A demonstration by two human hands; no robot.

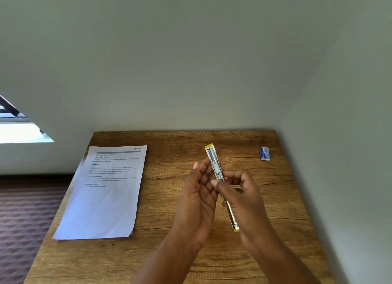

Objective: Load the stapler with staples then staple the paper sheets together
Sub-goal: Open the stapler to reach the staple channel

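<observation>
A yellow stapler [214, 160] is swung fully open into one long strip above the wooden table [169, 252], its metal staple channel facing me. My left hand [198, 196] cups it from the left, fingers partly spread. My right hand [239, 196] grips its middle and lower half, thumb on the channel. The lower yellow end [235, 228] sticks out below my right hand. Printed paper sheets [108, 194] lie flat on the table's left side. A small blue and white staple box [264, 153] rests at the far right corner.
The table stands in a corner, with pale walls behind it and along its right side. Patterned carpet [27, 220] lies beyond the table's left edge. A bright window [19, 128] shows at the far left.
</observation>
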